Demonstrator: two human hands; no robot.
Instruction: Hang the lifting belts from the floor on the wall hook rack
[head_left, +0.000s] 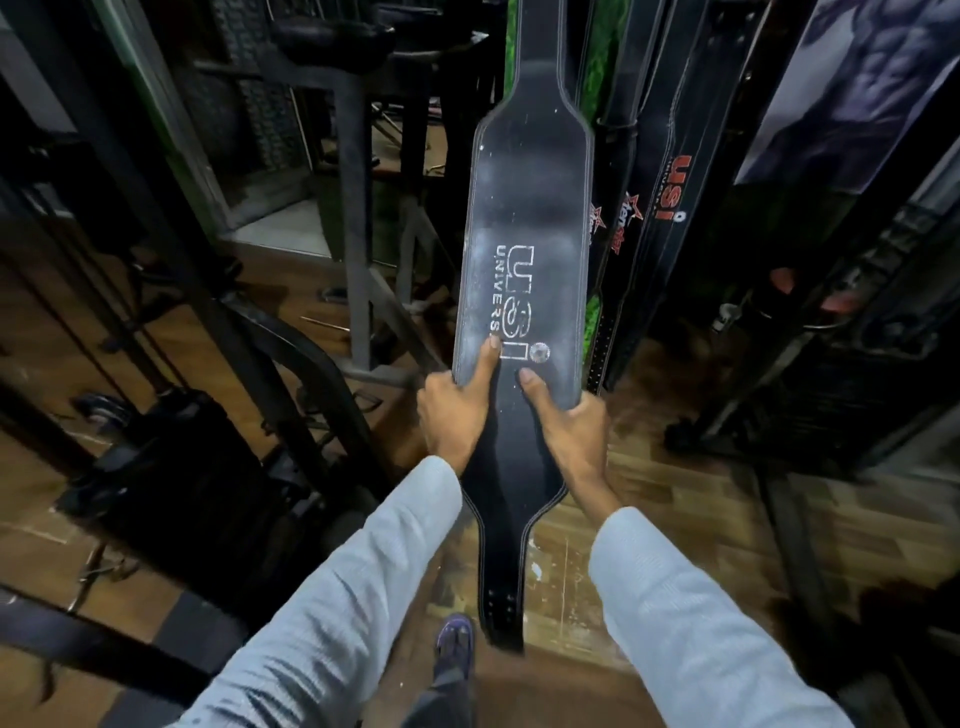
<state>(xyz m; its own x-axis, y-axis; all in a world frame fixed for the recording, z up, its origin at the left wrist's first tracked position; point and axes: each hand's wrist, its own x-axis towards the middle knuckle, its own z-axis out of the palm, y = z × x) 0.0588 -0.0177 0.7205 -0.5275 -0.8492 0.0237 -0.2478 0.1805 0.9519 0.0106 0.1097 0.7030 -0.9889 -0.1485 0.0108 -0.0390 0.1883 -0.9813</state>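
- The wooden floor (597, 566) fills the lower half of your view, running out to 3 and 9 o'clock under everything else.
- A dark machine frame (358, 218) with grey uprights stands at 10 to 11 o'clock, well apart from your hands.
- The black lifting belt (524, 291) you hold hangs long and upright through the centre, its narrow top running out of view at 12 o'clock and its narrow punched tail ending just above the floor at 6 o'clock. The wide middle carries pale "USI UNIVERSAL" lettering.
- More belts, the hanging belts (670, 208), already hang just beside it at 1 to 2 o'clock, black with red lettering; their hooks are out of view.
- Your pale grey sleeves (332, 613) come in from 5 and 7 o'clock.
- Your left hand (454, 415) grips the belt's left edge at the lower part of the wide section, thumb pressed flat on the face beside the lettering, the other fingers wrapped behind and hidden.
- Your right hand (569, 431) grips the right edge at the same height, thumb on the face, fingers (589, 402) curled round the edge.
- A shoe (454, 644) shows at 6 o'clock, just left of the belt's tail.
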